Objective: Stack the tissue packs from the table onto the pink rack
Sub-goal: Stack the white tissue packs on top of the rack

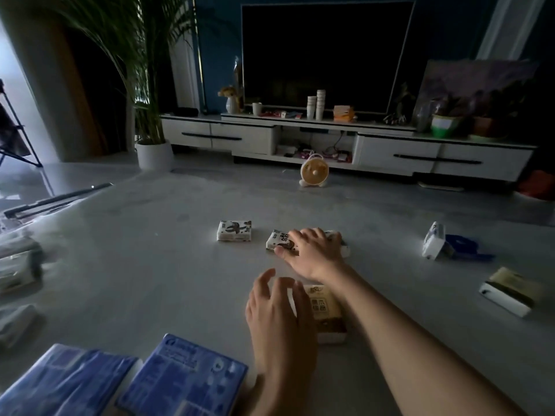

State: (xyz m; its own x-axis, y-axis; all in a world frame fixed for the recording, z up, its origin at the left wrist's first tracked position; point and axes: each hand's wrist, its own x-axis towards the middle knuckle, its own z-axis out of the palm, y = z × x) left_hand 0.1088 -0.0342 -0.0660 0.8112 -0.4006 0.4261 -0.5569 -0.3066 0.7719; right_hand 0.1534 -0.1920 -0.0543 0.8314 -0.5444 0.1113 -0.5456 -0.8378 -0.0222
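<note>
A dim living room leaves much hard to read: several wrapped bundles at the left edge of the grey surface are blurred past telling, and two blue tissue packs at the near edge are cut off by the bottom of the frame. The right hand, its bare forearm stretched in from the lower right, covers most of a black-and-white patterned tissue pack at mid-surface; the thumb presses the pack's near corner and the fingers bend over its top, grasping it. A pale pack shows just beyond the knuckles, largely hidden, and whether the hand touches it cannot be told. The left hand hangs nearer the camera with fingers spread and released, holding nothing, partly masking a brown tissue pack that lies flat beneath it. A second patterned pack lies just left of the grasped one, apart from it. Well to the right, a white-and-blue pack stands tilted, and an olive-and-white pack lies near the edge. Beyond the surface are a dark television, a white cabinet and a small round fan on the floor.
</note>
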